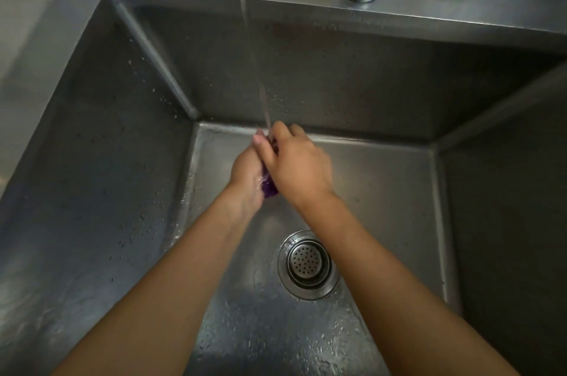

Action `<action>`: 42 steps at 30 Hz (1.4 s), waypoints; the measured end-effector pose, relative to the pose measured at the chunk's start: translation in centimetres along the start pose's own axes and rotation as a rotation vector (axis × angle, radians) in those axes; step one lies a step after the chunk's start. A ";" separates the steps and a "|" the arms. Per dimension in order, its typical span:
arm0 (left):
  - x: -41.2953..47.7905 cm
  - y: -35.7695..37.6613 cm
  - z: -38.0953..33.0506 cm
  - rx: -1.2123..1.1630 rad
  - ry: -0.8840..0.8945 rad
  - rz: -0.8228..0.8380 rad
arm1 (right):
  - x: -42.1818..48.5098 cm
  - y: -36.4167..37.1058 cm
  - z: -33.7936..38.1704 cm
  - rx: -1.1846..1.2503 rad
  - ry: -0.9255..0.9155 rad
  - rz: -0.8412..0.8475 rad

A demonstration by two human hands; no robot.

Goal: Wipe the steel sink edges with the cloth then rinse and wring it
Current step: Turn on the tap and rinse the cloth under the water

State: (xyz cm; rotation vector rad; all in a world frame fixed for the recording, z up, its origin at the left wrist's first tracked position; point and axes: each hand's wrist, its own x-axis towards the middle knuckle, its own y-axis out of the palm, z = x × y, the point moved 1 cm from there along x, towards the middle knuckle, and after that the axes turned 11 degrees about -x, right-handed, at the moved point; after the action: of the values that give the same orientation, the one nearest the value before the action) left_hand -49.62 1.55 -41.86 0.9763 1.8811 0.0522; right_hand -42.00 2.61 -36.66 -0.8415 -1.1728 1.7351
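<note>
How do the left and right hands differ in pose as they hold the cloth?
The left hand lies under and beside the purple cloth, its inner side facing the right hand. The right hand lies on top, back to the camera, hiding most of the cloth. Both press the cloth between them under the water stream, above the sink floor.

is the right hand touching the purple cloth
Touching. In the head view the right hand and left hand press together around the purple cloth, with no gap showing, under the water stream.
</note>
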 end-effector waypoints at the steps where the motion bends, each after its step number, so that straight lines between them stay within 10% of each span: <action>1: 0.2 -0.3 0.4 0.035 0.057 -0.068 | 0.2 0.2 -0.2 0.003 0.007 -0.006; 9: -1.3 0.2 0.7 0.619 0.528 -0.355 | 1.4 2.2 -2.0 0.124 0.156 0.041; 13: -2.3 0.6 0.3 0.757 0.711 -0.267 | 2.0 3.9 -3.2 0.622 0.396 0.085; 20: 0.1 -0.2 -0.4 0.391 0.409 -0.233 | -0.5 3.9 -3.0 0.681 0.170 0.164; 31: -0.6 -0.2 0.6 0.777 0.433 -0.410 | 0.5 3.6 -1.8 0.101 0.206 0.007; 37: -1.2 0.2 0.6 1.032 0.702 -0.405 | 2.1 5.0 -2.6 0.487 0.442 0.230; 42: -0.6 -1.7 0.0 0.402 0.492 -0.179 | 2.2 4.6 -4.4 1.011 0.630 0.463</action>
State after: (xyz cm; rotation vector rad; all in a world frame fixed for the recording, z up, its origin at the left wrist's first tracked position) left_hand -50.50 0.04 -42.14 1.1282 2.4905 -0.2196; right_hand -40.30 5.33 -42.60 -0.9090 0.3623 1.8766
